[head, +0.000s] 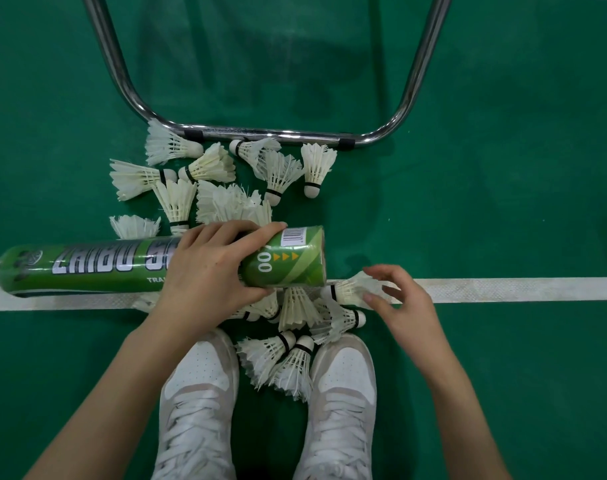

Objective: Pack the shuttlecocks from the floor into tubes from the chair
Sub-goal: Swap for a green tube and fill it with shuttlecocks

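- The left hand (208, 268) grasps a green tube (122, 265), fingers and thumb curled round it near its right end; the tube lies level, crossing the view left to right above the floor.
- The right hand (395, 296) pinches the feathers of one shuttlecock (347, 289), whose cork tip points toward the tube's right end, just beside it.
- Many white shuttlecocks (222, 181) lie scattered on the green floor (503, 168), some beyond the tube, some under it, two between the person's white shoes (198, 393).
- A white line (503, 289) runs across the floor under the tube.
- The chrome chair frame (278, 133) rests on the floor just beyond the farthest shuttlecocks.
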`<state>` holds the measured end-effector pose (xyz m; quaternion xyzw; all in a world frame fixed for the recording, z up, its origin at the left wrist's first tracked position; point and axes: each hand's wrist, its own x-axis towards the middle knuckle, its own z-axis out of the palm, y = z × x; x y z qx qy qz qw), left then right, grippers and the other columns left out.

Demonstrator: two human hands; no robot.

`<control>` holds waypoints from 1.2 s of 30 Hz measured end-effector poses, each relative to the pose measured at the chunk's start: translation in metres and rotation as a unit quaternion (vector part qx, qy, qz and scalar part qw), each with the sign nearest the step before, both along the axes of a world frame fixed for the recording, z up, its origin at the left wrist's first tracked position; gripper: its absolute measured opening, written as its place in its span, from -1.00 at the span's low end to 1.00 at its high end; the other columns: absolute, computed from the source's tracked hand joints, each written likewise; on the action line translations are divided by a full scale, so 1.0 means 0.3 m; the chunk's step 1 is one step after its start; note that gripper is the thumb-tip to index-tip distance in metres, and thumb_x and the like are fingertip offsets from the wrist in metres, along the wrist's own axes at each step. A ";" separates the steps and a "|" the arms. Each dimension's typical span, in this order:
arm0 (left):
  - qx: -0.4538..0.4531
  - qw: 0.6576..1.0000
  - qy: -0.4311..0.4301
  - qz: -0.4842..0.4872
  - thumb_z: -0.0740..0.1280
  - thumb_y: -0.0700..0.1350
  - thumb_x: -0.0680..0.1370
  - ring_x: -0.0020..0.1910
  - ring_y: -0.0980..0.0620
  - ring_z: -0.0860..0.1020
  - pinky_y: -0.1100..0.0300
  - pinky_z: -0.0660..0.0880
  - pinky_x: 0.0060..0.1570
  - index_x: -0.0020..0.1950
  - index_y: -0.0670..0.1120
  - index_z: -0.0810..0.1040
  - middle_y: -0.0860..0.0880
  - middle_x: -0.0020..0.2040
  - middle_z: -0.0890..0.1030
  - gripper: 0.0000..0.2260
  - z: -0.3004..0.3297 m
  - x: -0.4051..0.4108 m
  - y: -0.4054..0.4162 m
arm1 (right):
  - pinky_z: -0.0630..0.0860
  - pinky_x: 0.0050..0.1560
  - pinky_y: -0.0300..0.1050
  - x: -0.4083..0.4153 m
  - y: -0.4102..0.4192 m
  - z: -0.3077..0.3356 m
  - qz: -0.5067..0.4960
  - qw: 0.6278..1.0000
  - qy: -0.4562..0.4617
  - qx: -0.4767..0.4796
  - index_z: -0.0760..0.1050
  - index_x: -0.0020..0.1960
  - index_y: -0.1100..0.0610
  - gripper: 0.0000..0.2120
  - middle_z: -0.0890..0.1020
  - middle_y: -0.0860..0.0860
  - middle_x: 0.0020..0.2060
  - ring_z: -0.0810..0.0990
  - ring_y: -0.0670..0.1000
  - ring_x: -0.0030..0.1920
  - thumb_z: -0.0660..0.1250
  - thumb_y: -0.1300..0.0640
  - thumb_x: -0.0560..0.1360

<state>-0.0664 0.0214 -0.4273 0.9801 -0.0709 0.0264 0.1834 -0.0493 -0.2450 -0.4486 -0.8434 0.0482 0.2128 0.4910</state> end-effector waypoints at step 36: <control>0.006 1.000 0.000 0.021 0.57 0.06 0.20 0.02 -0.15 0.53 -0.04 0.38 0.07 0.36 0.11 0.39 -0.06 0.10 0.57 -0.24 -0.013 -0.005 0.006 | 0.48 -0.12 -0.42 -0.004 0.189 0.204 -0.161 0.973 -0.021 0.162 0.57 -0.07 0.09 -0.93 0.67 -0.08 -0.28 0.62 -0.18 -0.21 0.36 0.22 0.47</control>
